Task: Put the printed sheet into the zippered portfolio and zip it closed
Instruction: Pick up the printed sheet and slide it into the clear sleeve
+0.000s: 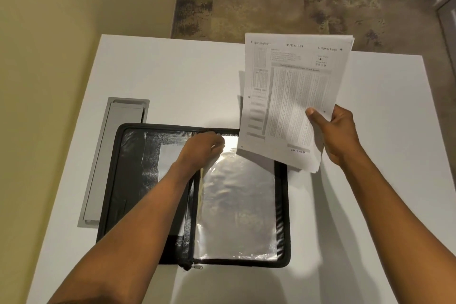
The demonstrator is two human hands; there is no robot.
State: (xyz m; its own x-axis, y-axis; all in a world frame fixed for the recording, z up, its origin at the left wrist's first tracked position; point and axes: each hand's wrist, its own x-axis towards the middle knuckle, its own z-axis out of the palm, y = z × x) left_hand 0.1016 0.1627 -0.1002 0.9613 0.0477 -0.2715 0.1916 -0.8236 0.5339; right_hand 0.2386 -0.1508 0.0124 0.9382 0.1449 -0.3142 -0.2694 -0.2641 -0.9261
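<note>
The black zippered portfolio [128,175] lies open flat on the white table [172,76], with clear plastic sleeves [237,205] on its right half. My left hand [204,147] rests at the top edge of the sleeves, fingers pinching the plastic there. My right hand [338,133] holds the printed sheet [293,96], a thin stack with an OMR grid, upright above the portfolio's top right corner. The zipper pull [197,266] lies at the bottom edge near the spine.
A grey cable hatch [108,155] is set into the table left of the portfolio. A beige wall [61,32] runs along the left side. Patterned carpet [296,7] shows beyond the table's far edge.
</note>
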